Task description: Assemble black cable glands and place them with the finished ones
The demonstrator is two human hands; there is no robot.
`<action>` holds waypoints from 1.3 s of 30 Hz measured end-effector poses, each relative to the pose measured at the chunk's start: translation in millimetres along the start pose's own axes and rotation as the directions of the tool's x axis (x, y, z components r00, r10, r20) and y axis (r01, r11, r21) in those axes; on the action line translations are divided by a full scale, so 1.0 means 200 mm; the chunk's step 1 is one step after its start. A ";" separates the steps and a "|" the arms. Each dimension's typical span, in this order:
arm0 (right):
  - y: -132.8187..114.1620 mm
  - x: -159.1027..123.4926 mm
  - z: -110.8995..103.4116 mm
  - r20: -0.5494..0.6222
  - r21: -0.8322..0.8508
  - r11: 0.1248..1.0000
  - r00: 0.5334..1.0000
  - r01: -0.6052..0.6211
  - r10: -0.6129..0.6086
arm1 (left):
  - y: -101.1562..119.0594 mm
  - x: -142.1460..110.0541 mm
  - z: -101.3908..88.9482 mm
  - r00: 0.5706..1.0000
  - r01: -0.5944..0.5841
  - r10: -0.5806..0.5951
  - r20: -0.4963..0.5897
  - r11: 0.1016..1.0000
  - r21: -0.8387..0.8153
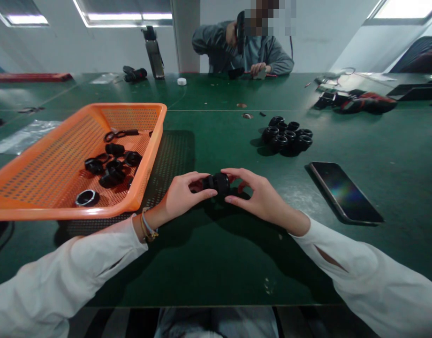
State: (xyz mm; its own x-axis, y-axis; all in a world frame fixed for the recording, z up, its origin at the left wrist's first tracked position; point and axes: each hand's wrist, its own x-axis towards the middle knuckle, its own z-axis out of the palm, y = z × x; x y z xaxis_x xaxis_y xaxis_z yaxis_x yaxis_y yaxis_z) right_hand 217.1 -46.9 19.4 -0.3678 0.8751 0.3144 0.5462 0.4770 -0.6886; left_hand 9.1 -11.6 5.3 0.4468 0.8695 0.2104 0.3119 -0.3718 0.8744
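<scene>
Black part (222, 184) lies directly between the two grips, its long axis running roughly left to right, in line from one hand to the other. The left grip (182, 192) pinches its narrower left end between thumb and fingers. The right grip (263, 195) is spread somewhat wider, fingertips set about the broader right end, thumb on the near side and fingers on the far side. Neither hand is clearly the nearer; both reach the part from their own end. Whether it touches the table (216, 263) or is held just above it, I cannot tell.

Left of the left grip stands the orange basket (145, 180), its right wall close by and its near corner just beyond the wrist. Loose black pieces (112, 177) lie inside, with a silver-rimmed ring (87, 198) toward the near wall. Beyond the right grip and a little to its right, a cluster of rounded black pieces (279, 146) stands on the table, bunched closely. A phone (345, 192) lies flat to the right of the right grip, set at a slant and apart from the fingers. The table's near edge runs across, between the grips and the lap; its far edge is well beyond them, where a person in a grey sleeve (216, 40) works.
</scene>
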 end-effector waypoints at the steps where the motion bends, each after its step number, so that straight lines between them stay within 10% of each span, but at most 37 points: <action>1: 0.00 0.00 0.00 -0.002 0.006 1.000 1.000 -0.003 0.003 | 0.00 0.00 0.00 1.000 0.011 -0.011 0.009 1.000 -0.004; 39: -0.02 0.01 0.01 0.060 0.080 0.983 0.985 -0.168 0.164 | 0.01 0.00 -0.01 0.995 -0.098 0.095 0.032 0.990 0.103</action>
State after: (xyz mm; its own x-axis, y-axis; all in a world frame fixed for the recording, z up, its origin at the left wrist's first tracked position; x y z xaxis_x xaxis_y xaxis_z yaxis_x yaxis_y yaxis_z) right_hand 212.7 -46.2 21.0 -0.3176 0.9350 0.1579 0.5385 0.3149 -0.7816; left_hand 8.1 -12.3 6.5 0.5010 0.8193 0.2788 0.3512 -0.4869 0.7998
